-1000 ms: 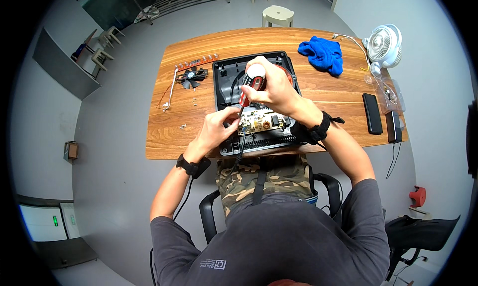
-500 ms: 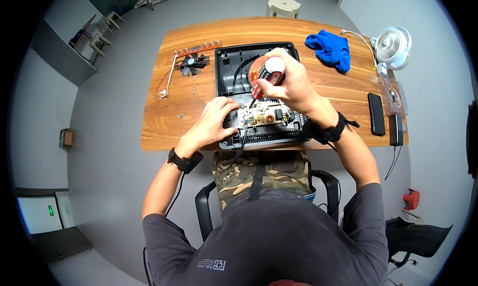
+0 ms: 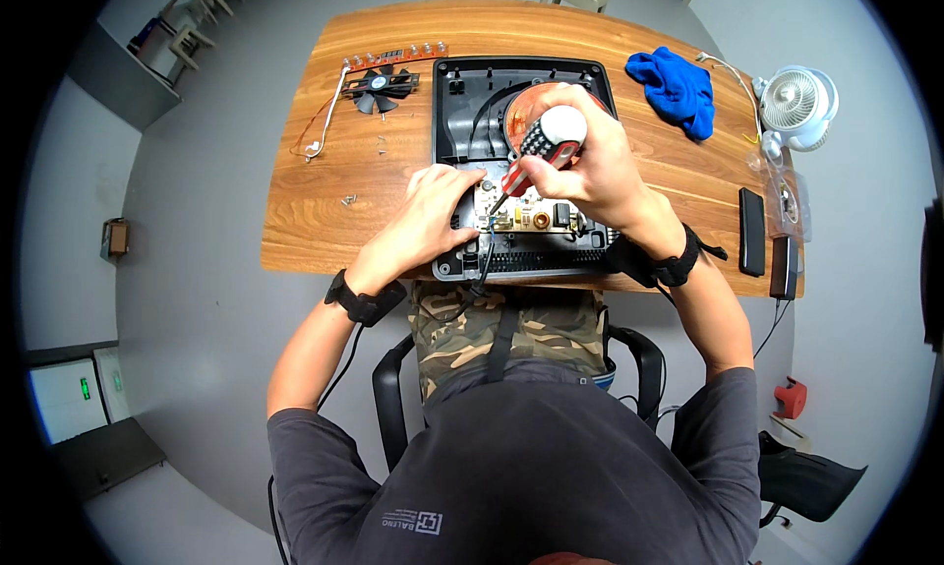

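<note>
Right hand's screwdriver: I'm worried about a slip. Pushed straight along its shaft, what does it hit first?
Probably the circuit board just beside the left hand fingertips; depth is unclear from above.

Clear plastic bag: crumpled, transparent, lying at the right end of the wooden table, below the small white fan and beside two black oblong devices. Screen: pale, lit rectangle with small green marks, low at the left edge of the view on the floor side, well apart from the table.
</note>
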Demonstrator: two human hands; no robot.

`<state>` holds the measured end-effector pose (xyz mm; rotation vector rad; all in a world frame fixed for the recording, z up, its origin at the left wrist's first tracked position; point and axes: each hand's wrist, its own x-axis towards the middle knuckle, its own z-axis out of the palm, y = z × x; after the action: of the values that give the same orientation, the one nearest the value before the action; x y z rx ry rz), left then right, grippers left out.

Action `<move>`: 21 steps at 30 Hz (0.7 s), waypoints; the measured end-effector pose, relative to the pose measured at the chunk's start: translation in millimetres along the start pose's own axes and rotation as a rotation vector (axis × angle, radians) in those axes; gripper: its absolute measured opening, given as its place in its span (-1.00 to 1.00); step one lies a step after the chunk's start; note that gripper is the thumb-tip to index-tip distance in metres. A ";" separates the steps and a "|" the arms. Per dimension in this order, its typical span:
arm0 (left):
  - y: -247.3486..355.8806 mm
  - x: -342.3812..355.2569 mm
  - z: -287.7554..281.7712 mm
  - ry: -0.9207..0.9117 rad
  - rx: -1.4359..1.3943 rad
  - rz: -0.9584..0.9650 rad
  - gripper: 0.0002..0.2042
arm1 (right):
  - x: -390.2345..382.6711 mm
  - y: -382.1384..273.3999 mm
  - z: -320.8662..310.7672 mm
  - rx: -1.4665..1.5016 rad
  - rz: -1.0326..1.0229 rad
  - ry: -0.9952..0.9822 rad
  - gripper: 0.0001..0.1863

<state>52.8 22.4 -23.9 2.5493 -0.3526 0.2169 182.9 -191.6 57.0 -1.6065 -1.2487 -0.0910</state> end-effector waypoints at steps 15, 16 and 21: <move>5.2 -3.2 1.4 0.021 0.065 -0.082 -0.27 | 2.4 8.0 28.3 0.038 -0.045 -0.227 -0.53; 4.9 -3.3 1.7 0.020 0.071 -0.084 -0.28 | 1.7 8.3 28.9 0.040 -0.051 -0.223 -0.53; 2.4 -3.8 4.4 0.011 0.084 -0.093 -0.30 | 1.0 11.0 31.8 0.044 -0.092 -0.210 -0.53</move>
<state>48.9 18.8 -27.3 2.6384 -0.2244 0.2148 175.7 -166.2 36.1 -1.5505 -1.4760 0.0488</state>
